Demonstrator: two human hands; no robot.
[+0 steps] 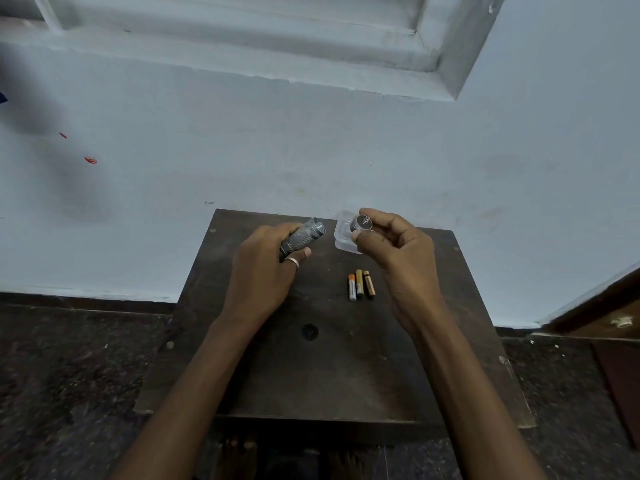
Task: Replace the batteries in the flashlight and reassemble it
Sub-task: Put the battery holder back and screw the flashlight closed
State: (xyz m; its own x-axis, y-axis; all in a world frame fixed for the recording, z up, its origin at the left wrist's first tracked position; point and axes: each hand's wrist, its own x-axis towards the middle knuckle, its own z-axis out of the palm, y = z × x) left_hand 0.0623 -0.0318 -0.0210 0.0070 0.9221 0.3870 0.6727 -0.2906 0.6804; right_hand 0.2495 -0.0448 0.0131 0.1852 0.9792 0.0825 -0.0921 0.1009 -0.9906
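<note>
Head view: my left hand (263, 268) grips flashlight body (306, 233), open end toward tail cap (361, 223), which my right hand (398, 251) pinches (spring showing) over clear box (343, 239). Three batteries (360, 285) lie on table (311, 375). Cap off; loading and recapping probably left.

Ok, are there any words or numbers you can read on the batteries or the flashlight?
Nothing here can be read.
three batteries: there is print on the labels, but it is too small and blurred to read.
flashlight body: no text shows.
cap: no text shows.
</note>
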